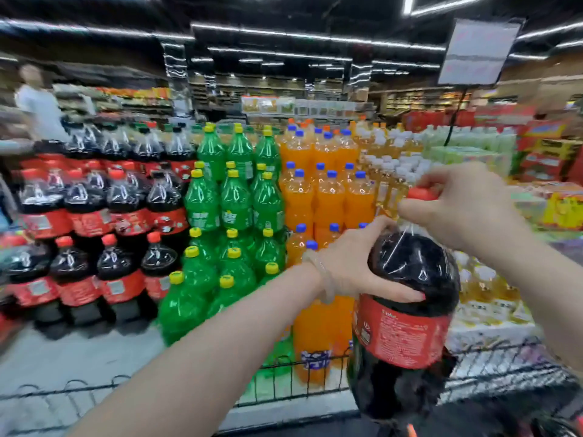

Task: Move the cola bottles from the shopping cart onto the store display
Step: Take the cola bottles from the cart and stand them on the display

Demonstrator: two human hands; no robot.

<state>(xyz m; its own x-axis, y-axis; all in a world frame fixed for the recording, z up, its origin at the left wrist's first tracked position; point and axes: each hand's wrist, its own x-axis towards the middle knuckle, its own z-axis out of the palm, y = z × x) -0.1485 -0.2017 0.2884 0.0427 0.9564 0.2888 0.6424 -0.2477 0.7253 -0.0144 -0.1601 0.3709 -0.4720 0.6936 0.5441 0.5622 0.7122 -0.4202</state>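
A large cola bottle (407, 323) with a red label and red cap is held upright above the shopping cart's wire rim (277, 383). My left hand (356, 263) wraps around its dark shoulder from the left. My right hand (460, 203) pinches the red cap at its top. The display's stacked cola bottles (94, 209) fill several tiers at the left, well apart from the held bottle. More red caps show at the bottom right inside the cart, mostly hidden.
Green soda bottles (233, 209) and orange soda bottles (328, 197) stand stacked straight ahead, pale yellow drinks (479, 285) to the right. A person in white (38, 102) stands at the far left. A sign on a pole (476, 52) rises at the upper right. Grey floor lies between cart and display.
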